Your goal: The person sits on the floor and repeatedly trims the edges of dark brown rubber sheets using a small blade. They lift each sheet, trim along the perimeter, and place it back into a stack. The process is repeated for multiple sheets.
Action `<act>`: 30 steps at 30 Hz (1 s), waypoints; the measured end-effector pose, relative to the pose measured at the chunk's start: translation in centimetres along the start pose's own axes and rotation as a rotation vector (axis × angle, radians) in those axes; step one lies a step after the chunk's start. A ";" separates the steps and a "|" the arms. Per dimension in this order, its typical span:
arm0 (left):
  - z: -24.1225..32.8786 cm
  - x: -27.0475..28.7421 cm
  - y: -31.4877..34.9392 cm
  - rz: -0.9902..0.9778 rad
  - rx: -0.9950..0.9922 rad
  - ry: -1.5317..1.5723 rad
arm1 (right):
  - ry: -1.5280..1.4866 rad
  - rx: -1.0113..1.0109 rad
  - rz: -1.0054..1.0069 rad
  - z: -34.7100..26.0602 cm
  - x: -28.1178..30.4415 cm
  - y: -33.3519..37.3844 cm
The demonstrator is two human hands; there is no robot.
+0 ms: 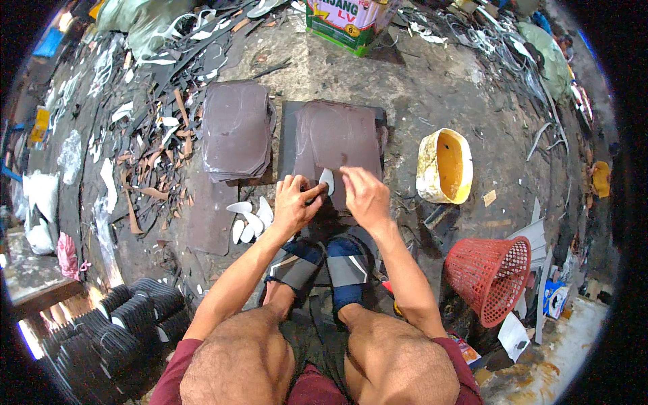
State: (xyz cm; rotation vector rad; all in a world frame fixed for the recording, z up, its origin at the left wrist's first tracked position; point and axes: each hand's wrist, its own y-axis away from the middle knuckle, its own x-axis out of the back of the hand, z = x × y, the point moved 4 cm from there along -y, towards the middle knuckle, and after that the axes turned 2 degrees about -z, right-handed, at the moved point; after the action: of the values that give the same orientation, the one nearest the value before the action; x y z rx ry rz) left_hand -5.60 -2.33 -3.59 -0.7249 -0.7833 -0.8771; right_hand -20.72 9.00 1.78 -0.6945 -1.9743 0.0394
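A stack of brown sheets (337, 131) lies in front of me on a black board (289, 145). Over its near edge, a small white teardrop-shaped piece (327, 181) is pinched at the fingertips of my left hand (294, 204). My right hand (368, 201) hovers just right of the piece, thumb and fingers pressed together. Whatever those fingers hold, if anything, is too small to make out. Several more white teardrop-shaped pieces (254, 222) lie in a loose pile left of my left wrist.
Another stack of brown sheets (236, 128) stands at left, beside scattered scraps (152, 162). To the right are a yellowish tub (425, 169) and a tipped red basket (476, 277). A large tin (347, 27) stands at the far side. Black sole-shaped stacks (121, 327) sit lower left.
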 end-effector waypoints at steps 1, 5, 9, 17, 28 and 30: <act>-0.2 0.1 0.1 0.005 0.020 0.022 | -0.024 -0.005 -0.023 -0.3 0.7 -0.7; 0.0 0.4 -0.2 -0.015 -0.058 0.019 | 0.075 0.085 -0.173 0.3 -1.3 1.2; -1.0 0.4 0.7 0.012 -0.075 -0.008 | 0.146 0.103 -0.171 -0.7 -1.9 1.6; 2.7 0.3 2.8 0.123 -0.035 -0.060 | 0.045 0.018 -0.227 0.3 -1.6 0.0; 3.1 1.7 2.4 0.130 -0.052 -0.005 | 0.165 0.132 -0.489 -0.2 -1.4 0.5; 2.0 0.6 3.3 0.016 -0.112 -0.113 | -0.193 0.008 -0.361 2.9 0.0 -0.6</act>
State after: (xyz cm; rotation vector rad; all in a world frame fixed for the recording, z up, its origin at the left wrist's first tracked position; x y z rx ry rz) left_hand -3.05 0.58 -2.78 -0.8846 -0.8316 -0.8762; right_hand -23.37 9.20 0.51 -0.3304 -2.2570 -0.1082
